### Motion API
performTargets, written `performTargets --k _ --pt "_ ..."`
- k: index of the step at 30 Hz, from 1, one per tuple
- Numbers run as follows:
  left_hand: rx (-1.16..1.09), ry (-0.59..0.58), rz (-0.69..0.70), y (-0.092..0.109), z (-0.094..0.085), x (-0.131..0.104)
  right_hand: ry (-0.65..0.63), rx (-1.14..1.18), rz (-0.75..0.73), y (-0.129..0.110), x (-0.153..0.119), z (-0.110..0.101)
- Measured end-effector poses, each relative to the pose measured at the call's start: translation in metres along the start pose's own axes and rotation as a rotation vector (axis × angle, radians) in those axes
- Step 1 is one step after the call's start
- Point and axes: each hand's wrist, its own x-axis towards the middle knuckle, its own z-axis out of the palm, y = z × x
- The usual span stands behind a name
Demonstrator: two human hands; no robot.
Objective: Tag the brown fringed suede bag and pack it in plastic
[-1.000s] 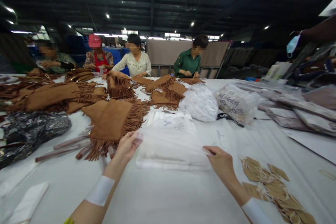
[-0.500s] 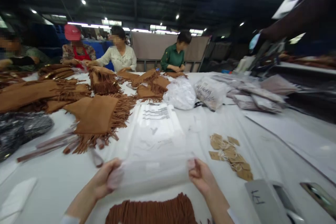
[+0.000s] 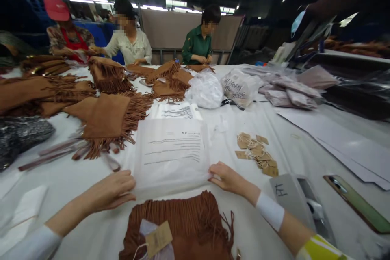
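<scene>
Bag (image 3: 172, 152) now flat, fringed piece (image 3: 183, 227) cropped

The clear plastic bag (image 3: 172, 152) is thin, glossy film with printed lines, the brown fringed piece (image 3: 183, 227) at the tabletop's near edge looks like matt, napped suede-like cloth — its tag (image 3: 158, 238) dull kraft card — and the white table cover (image 3: 274, 130) is smooth, faintly creased sheeting.

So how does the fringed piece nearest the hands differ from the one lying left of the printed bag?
The near fringed piece is darker brown, the far fringed piece lighter tan. The near one carries a paper tag; none shows on the far one. The near one lies below the clear bag, the far one to its left. Both have fringe.
</scene>
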Motion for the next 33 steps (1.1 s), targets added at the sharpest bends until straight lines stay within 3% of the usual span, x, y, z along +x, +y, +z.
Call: performTargets --k 4,6,10,15,18,22,25,28,33 --pt "0.312 -0.477 0.196 -0.027 0.027 -0.026 -0.097 -0.022 0.012 0.007 -0.019 0.020" --pt "0.523 -0.621 0.307 -0.033 0.034 -0.038 -0.118 -0.022 0.034 0.005 -0.028 0.024" --pt "0.736 -0.560 0.353 -0.032 0.041 -0.060 -0.136 0.034 0.095 -0.001 -0.043 0.029" --pt "0.738 -0.460 0.227 -0.028 0.051 -0.087 -0.158 0.250 0.250 -0.011 -0.057 0.036" --pt "0.549 -0.450 0.026 -0.023 0.053 -0.093 -0.198 0.411 0.300 -0.022 -0.061 0.033" --pt "0.059 -0.594 -0.319 -0.008 0.041 -0.086 -0.298 0.604 0.347 -0.029 -0.061 0.025" --pt "-0.151 -0.653 -0.403 -0.001 0.034 -0.082 -0.324 0.574 0.366 -0.025 -0.062 0.027" --pt "0.142 -0.554 -0.259 -0.003 0.038 -0.089 -0.251 0.433 0.368 -0.014 -0.067 0.042" --pt "0.613 -0.334 0.266 -0.016 0.050 -0.113 0.019 0.201 0.265 0.001 -0.081 0.074"
